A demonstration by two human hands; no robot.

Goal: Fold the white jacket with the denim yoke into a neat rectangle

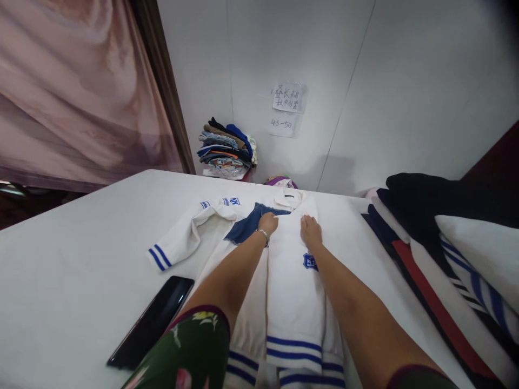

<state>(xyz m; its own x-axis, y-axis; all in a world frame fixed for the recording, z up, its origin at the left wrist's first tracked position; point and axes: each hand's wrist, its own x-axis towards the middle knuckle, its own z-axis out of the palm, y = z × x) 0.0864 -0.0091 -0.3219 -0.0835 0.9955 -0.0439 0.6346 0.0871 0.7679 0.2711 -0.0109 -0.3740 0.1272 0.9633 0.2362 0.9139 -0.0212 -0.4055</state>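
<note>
A white jacket [294,302] with blue-striped cuffs and hem lies on the white table, its collar at the far end. My left hand [268,222], with a bracelet at the wrist, is closed on the fabric beside the dark blue denim panel [244,226]. On the other side of the front, my right hand [311,232] rests on the jacket with its fingers lying on the cloth, just above a blue badge [310,262]. One sleeve [178,246] stretches out to the left; a striped cuff lies over the hem near me.
A black phone-like slab [152,321] lies left of the jacket. Folded clothes [441,259] are piled along the right side. Another clothes stack [227,148] stands at the far edge by the wall. Handwritten paper signs [288,108] hang there, and a pink curtain [81,86] hangs at left.
</note>
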